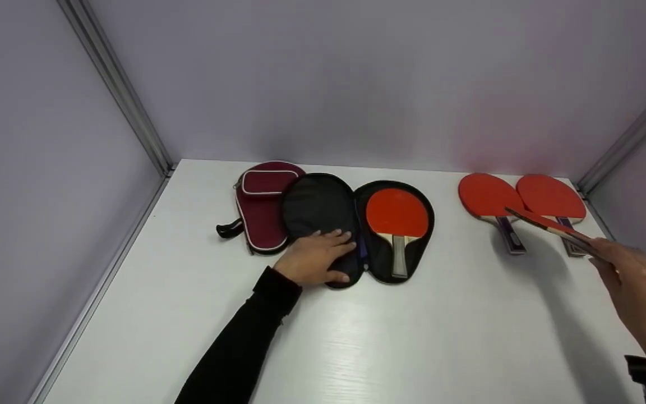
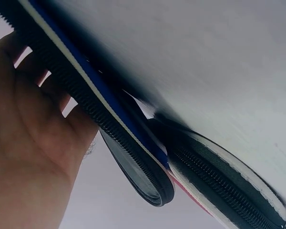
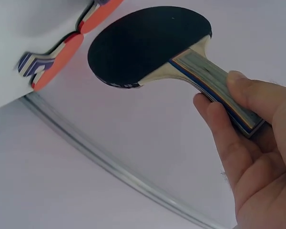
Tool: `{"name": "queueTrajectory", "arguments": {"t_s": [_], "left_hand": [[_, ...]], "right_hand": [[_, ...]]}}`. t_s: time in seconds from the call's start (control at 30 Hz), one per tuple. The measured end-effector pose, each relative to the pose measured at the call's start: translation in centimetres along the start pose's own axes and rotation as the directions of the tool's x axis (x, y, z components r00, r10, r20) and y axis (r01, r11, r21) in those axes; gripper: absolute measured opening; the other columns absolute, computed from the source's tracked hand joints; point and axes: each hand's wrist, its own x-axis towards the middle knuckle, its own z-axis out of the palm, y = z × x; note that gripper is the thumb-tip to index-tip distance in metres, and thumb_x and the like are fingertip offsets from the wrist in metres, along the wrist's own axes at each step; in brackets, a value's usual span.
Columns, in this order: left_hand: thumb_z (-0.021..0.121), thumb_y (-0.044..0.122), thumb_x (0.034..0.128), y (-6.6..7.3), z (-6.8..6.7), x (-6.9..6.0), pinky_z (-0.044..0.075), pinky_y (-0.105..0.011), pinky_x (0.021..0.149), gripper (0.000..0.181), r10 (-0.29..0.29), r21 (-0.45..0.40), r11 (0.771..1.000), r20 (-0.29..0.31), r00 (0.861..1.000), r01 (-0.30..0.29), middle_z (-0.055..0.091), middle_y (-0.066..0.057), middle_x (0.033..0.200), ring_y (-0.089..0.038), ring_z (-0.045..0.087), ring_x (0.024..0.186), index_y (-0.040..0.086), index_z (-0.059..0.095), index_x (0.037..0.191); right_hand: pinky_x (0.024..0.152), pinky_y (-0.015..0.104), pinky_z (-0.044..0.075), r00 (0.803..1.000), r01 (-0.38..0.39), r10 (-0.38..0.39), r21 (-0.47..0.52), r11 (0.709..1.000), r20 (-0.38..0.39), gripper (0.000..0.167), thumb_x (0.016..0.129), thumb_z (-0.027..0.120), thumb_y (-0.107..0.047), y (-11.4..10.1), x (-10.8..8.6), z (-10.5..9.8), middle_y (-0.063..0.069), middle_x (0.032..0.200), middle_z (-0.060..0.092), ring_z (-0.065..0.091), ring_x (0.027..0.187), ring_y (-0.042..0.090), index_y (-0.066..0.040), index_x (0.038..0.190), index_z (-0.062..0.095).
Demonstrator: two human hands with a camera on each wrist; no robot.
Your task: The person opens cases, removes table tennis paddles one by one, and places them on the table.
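My left hand (image 1: 314, 259) rests on the black lining of an unzipped paddle case (image 1: 316, 199), its fingers extended across the left half. In the case's right half lies a table tennis paddle (image 1: 397, 212), red face up, handle toward me. In the left wrist view, the case's zipper edge (image 2: 81, 90) runs past the fingers. Over the table's right side, my right hand (image 1: 645, 297) grips another paddle (image 3: 150, 45) by its handle, thumb on one side and fingers on the other. The head view shows that paddle nearly edge-on; the right wrist view shows its black face.
A maroon paddle case (image 1: 261, 221) with white piping and a black strap lies at the left, partly under the unzipped one. Two red paddles, one left (image 1: 485, 193) and one right (image 1: 553, 196), lie at the back right. Pale panels (image 1: 356, 84) surround the white table (image 1: 188, 314).
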Motion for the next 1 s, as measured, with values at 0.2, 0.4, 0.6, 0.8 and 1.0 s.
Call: {"name": "queueTrajectory", "arguments": {"t_s": [0.2, 0.4, 0.6, 0.8, 1.0], "left_hand": [[0.073, 0.058, 0.1137, 0.0, 0.2, 0.0, 0.039, -0.055, 0.146, 0.079, 0.003, 0.002, 1.0, -0.002, 1.0, -0.003, 0.045, -0.008, 0.19, -0.03, 0.042, 0.179, 0.016, 0.053, 0.178], [0.072, 0.058, 0.1137, 0.1, 0.5, 0.0, 0.038, -0.054, 0.147, 0.08, -0.005, -0.001, 1.0, 0.003, 1.0, 0.005, 0.044, -0.007, 0.19, -0.029, 0.041, 0.179, 0.017, 0.052, 0.179], [0.072, 0.058, 0.1137, 0.1, 0.6, 0.0, 0.038, -0.054, 0.147, 0.08, -0.009, -0.008, 1.0, 0.005, 1.0, 0.009, 0.044, -0.007, 0.19, -0.029, 0.041, 0.179, 0.017, 0.052, 0.179], [0.072, 0.055, 0.1152, 0.1, 0.6, 0.0, 0.037, -0.055, 0.147, 0.079, -0.001, -0.027, 1.0, 0.014, 1.0, 0.001, 0.043, -0.008, 0.191, -0.031, 0.04, 0.18, 0.016, 0.05, 0.18], [0.071, 0.056, 0.1154, 0.2, 0.5, 0.0, 0.036, -0.055, 0.148, 0.079, -0.003, -0.025, 1.0, 0.016, 1.0, 0.003, 0.043, -0.008, 0.191, -0.031, 0.039, 0.18, 0.016, 0.049, 0.18]], "right_hand": [[0.065, 0.005, 0.034, 1.0, -0.013, 0.013, 0.042, 0.999, 0.005, 0.037, 0.09, 0.082, 0.028, 2.0, -0.7, -0.4, 0.047, 0.107, 0.076, 0.076, 0.087, 0.064, 0.018, 0.124, 0.073], [0.065, 0.002, 0.028, 1.0, -0.007, 0.006, 0.082, 0.997, 0.008, 0.037, 0.086, 0.081, 0.032, 3.1, -1.6, -0.5, 0.048, 0.102, 0.075, 0.073, 0.084, 0.066, 0.022, 0.12, 0.073], [0.06, 0.003, 0.027, 0.997, -0.034, 0.029, 0.065, 0.997, 0.073, 0.035, 0.088, 0.082, 0.029, 3.3, -2.0, -0.5, 0.047, 0.1, 0.075, 0.074, 0.082, 0.065, 0.022, 0.121, 0.072], [0.059, 0.002, 0.029, 0.998, -0.028, 0.023, 0.076, 0.997, 0.063, 0.032, 0.083, 0.082, 0.03, 3.6, -2.3, -0.4, 0.046, 0.093, 0.076, 0.075, 0.068, 0.054, 0.025, 0.114, 0.073], [0.049, 0.022, 0.03, 0.985, -0.079, 0.076, 0.011, 0.997, 0.153, 0.03, 0.077, 0.073, 0.021, 3.7, -3.0, -0.2, 0.035, 0.074, 0.07, 0.047, 0.054, 0.012, 0.026, 0.107, 0.072]]}}
